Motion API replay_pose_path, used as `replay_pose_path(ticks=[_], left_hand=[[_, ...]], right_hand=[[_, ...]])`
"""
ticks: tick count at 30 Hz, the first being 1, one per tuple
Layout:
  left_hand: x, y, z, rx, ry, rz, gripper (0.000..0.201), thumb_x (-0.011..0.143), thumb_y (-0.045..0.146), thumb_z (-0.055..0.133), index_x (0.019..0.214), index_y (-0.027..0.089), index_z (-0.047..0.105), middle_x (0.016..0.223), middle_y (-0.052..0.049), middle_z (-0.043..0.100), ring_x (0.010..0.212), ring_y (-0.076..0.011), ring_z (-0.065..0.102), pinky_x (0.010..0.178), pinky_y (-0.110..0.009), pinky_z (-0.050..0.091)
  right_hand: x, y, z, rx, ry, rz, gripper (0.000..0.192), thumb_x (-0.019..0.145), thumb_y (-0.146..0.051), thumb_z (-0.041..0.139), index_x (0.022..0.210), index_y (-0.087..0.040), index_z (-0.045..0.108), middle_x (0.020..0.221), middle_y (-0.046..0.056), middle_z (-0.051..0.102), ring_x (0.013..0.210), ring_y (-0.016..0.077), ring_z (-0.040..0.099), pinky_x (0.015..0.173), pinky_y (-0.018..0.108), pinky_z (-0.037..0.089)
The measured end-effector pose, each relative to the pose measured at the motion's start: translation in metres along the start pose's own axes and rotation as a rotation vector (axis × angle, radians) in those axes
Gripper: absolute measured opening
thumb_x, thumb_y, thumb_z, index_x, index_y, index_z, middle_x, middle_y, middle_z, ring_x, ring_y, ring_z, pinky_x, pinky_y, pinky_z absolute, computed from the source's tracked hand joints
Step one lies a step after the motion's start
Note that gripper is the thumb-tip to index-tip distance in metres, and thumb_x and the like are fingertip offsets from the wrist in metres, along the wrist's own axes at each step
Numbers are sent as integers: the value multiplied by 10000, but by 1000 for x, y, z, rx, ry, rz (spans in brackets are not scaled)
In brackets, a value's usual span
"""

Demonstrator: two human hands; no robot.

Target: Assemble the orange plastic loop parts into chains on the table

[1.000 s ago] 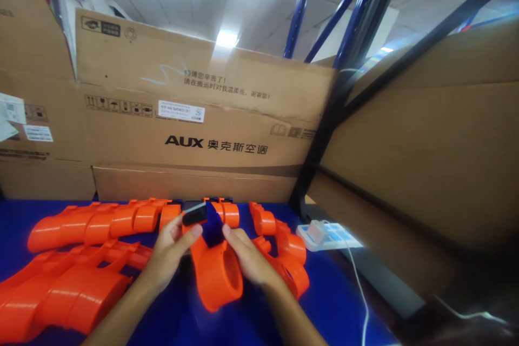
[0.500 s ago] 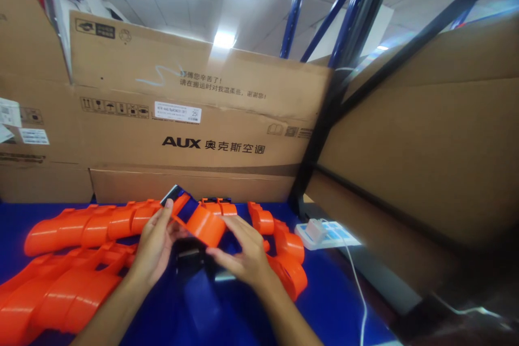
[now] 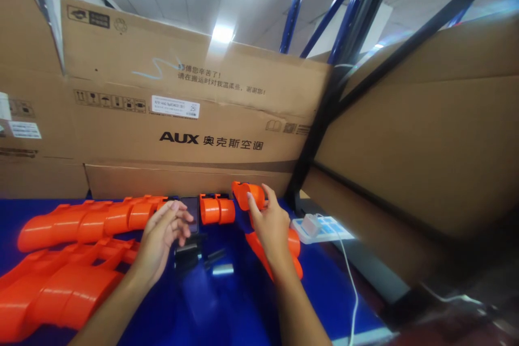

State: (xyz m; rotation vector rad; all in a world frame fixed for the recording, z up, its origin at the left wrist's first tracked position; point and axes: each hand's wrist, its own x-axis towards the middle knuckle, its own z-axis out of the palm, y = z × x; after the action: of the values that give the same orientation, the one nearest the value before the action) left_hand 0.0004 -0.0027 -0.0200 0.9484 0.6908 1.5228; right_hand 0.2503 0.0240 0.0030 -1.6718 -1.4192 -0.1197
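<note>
On blue table (image 3: 227, 308), right hand (image 3: 272, 227) grips one orange piece (image 3: 248, 194); left hand (image 3: 162, 235) loosely spread

Before me, the big cardboard box (image 3: 194, 102) bears "AUX" with Chinese characters in black print. Its white label (image 3: 175, 107) shows "25"; the smaller print there I cannot read. Handling pictograms sit at the left.
</note>
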Motion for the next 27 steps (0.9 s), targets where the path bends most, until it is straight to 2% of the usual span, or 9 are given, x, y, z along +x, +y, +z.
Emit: replay_pose_path(ticks=[6,12,16,22,27], left_hand=[[0,5,1,-37,-6,7,314,865,459,648,989,172,619,791,-34,671,576,-134,593,454,-216,435],[-1,7,3,-59,-32,-13,310,875,469,628,964,173,611,764,-24,654,548,-122,563,437,-209,407],[-2,7,3,-60,-44,-18,304,877,465,625,974,178,614,769,-22,653,553,-123,566,443,-210,410],[-3,7,3,-49,-64,-44,304,884,468,615,986,181,621,761,-15,647,537,-117,564,437,-208,399],[-4,6,3,-21,-68,-63,304,880,464,622,991,181,624,770,-18,652,538,-117,569,440,-211,398]], right_hand=[[5,5,8,-213,-98,17,577,951,-617,410,1357,-227,534,896,97,751,860,288,706,706,309,425],[7,3,16,-314,-215,-4,510,954,-597,440,1282,-226,565,973,118,753,953,321,704,777,340,433],[6,4,21,-329,-268,-6,481,957,-566,464,1260,-203,553,985,130,751,954,314,706,766,327,438],[5,11,27,-314,-264,-44,355,955,-413,512,1212,-177,573,1047,144,740,1004,304,694,763,307,439],[2,10,23,-246,-264,-72,310,933,-318,528,1201,-182,600,1082,130,734,1008,263,686,773,278,441]])
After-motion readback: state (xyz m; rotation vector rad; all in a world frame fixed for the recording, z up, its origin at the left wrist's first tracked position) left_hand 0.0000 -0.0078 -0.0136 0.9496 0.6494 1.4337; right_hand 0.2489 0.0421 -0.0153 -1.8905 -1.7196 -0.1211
